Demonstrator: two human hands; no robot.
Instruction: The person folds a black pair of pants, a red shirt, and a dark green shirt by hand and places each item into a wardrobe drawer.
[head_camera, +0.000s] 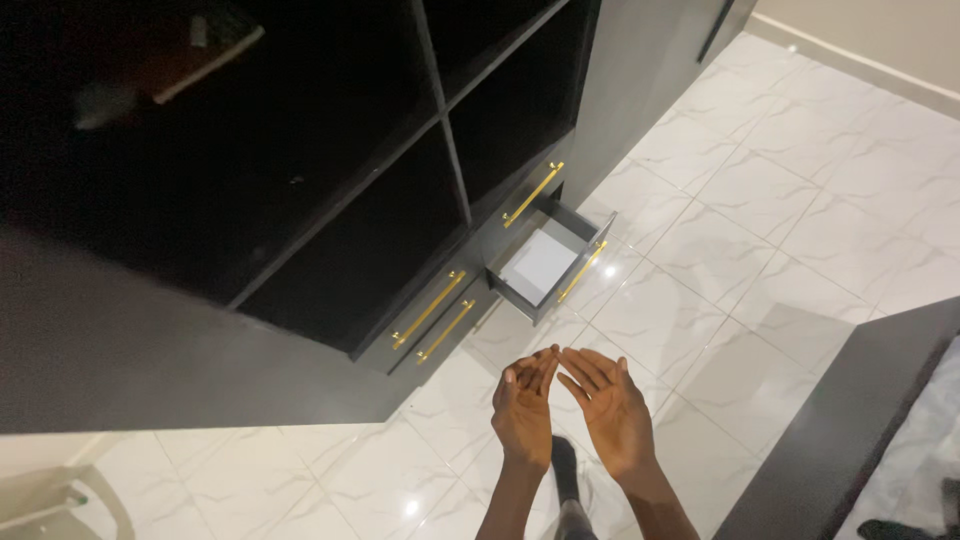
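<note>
Left hand (523, 412) and right hand (612, 410) side by side, fingers loose, holding nothing. Open drawer (548, 262) just ahead, low in dark wardrobe (300, 200), white lining bare. Likely mid-reach; next, grasping gold handle (582, 271).

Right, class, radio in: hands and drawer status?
Left hand and right hand open, empty, fingertips touching. Lower drawer pulled open, looks empty. Nothing between hands and drawer.

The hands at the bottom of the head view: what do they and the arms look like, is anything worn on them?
Both are bare. The left hand and the right hand wear no gloves, and no rings or watch can be seen. The forearms show no sleeves up to the picture's lower edge. Nothing is marked or strapped on them.
</note>
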